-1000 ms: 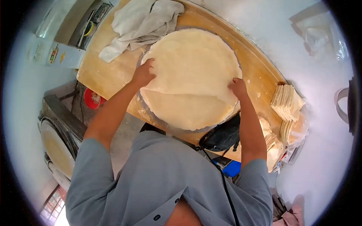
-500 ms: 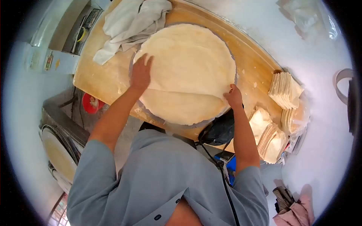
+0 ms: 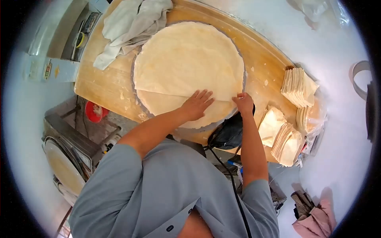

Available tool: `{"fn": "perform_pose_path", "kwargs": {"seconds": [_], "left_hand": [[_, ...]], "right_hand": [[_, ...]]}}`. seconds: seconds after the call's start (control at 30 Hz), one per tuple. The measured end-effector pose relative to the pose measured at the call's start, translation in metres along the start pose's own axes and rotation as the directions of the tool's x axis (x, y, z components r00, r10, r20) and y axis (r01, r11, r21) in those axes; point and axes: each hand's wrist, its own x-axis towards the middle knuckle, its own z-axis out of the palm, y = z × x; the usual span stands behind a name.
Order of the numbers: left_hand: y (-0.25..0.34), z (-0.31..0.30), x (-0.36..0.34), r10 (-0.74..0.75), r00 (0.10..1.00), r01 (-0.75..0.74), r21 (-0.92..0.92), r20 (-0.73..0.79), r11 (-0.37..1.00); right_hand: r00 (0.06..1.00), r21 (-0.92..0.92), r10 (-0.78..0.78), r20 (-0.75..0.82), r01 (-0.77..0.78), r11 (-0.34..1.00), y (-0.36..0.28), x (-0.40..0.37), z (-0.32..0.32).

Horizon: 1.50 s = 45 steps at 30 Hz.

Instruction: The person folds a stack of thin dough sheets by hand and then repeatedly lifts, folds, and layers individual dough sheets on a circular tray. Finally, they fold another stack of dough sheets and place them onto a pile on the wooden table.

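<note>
A pile of large, thin round flatbreads lies on a grey round board on the wooden table. The top sheet's near edge crosses the pile as a line, with another pale sheet showing below it. My left hand rests flat on the near part of the pile, fingers spread over that line. At the right rim, my right hand has its fingers pinched on the flatbread's edge. The exact grip of the fingertips is partly hidden.
A crumpled pale cloth lies at the table's back left. Stacks of folded flatbreads and cut pieces stand on the right. A black bag hangs at the near edge. Below left is a red bucket.
My left hand has moved from the left rim to the right and nearer, onto the middle of the sheet's near edge. My right hand stays at the right rim.
</note>
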Motion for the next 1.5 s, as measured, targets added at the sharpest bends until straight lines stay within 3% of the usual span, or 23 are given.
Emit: {"fn": "perform_pose_path", "kwargs": {"seconds": [0.23,0.33,0.4,0.53,0.6,0.73,0.8,0.93,1.03,1.1,1.17,1.23,1.27,1.33,1.4,1.47,1.5], "left_hand": [[-0.001,0.003,0.004,-0.019,0.995,0.019,-0.006,-0.093,1.000],[0.000,0.001,0.009,-0.038,0.986,0.027,-0.067,-0.162,0.997],[0.003,0.000,0.014,-0.048,0.985,0.035,-0.082,-0.163,0.996],[0.007,0.000,0.017,-0.074,0.990,0.065,-0.074,-0.121,0.995],[0.005,0.003,0.014,-0.053,0.989,0.044,-0.065,-0.139,0.997],[0.001,0.014,0.012,-0.034,0.981,0.022,-0.063,-0.192,0.998],[0.000,0.015,0.009,-0.040,0.983,0.027,-0.075,-0.179,0.997],[0.000,0.018,-0.003,-0.035,0.969,0.006,-0.120,-0.244,0.993],[0.001,0.023,-0.009,-0.062,0.948,0.016,-0.147,-0.313,0.989],[0.001,0.025,-0.018,-0.075,0.954,0.039,-0.128,-0.290,0.991],[-0.001,0.028,-0.027,-0.091,0.960,0.064,-0.107,-0.266,0.992],[-0.004,0.036,-0.034,-0.160,0.957,0.098,-0.249,-0.244,0.963],[-0.005,0.041,-0.036,-0.167,0.956,0.105,-0.251,-0.241,0.962],[-0.009,0.043,-0.038,-0.121,0.968,0.097,-0.115,-0.221,0.989],[-0.011,0.041,-0.044,-0.129,0.960,0.076,-0.211,-0.248,0.974],[-0.014,0.031,-0.049,-0.137,0.951,0.048,-0.308,-0.276,0.950],[-0.017,0.025,-0.051,-0.152,0.909,0.020,-0.323,-0.388,0.946]], "right_hand": [[0.999,0.043,-0.001,0.034,-0.001,0.999,0.009,0.004,0.004],[0.998,0.194,-0.032,0.047,0.022,0.981,0.008,0.001,0.005],[1.000,0.530,0.023,0.017,-0.029,0.847,-0.001,-0.005,0.007],[0.989,0.584,0.116,0.092,-0.148,0.798,-0.033,-0.018,-0.003],[0.956,0.586,0.054,0.288,-0.221,0.779,-0.021,-0.007,0.001],[0.966,0.625,0.057,0.253,-0.208,0.752,-0.025,-0.010,-0.012],[0.954,0.672,0.110,0.278,-0.275,0.688,-0.037,-0.019,-0.020],[0.963,0.683,0.033,0.266,-0.212,0.699,-0.067,-0.028,-0.020],[0.962,0.715,-0.117,0.246,-0.099,0.692,-0.112,-0.042,-0.006],[0.955,0.679,-0.161,0.251,-0.055,0.733,-0.134,-0.046,0.021],[0.958,0.410,-0.244,0.154,0.163,0.898,-0.154,-0.048,0.059],[0.957,0.323,-0.233,0.170,0.169,0.931,-0.181,-0.058,0.085],[0.956,0.325,-0.235,0.177,0.169,0.931,-0.187,-0.058,0.096],[0.948,0.160,-0.249,0.198,0.219,0.963,-0.194,-0.054,0.113],[0.935,0.163,-0.219,0.280,0.179,0.970,-0.188,-0.047,0.126],[0.861,0.163,-0.336,0.380,0.295,0.941,-0.177,-0.040,0.135],[0.860,0.160,-0.337,0.384,0.298,0.941,-0.177,-0.036,0.129]]}}
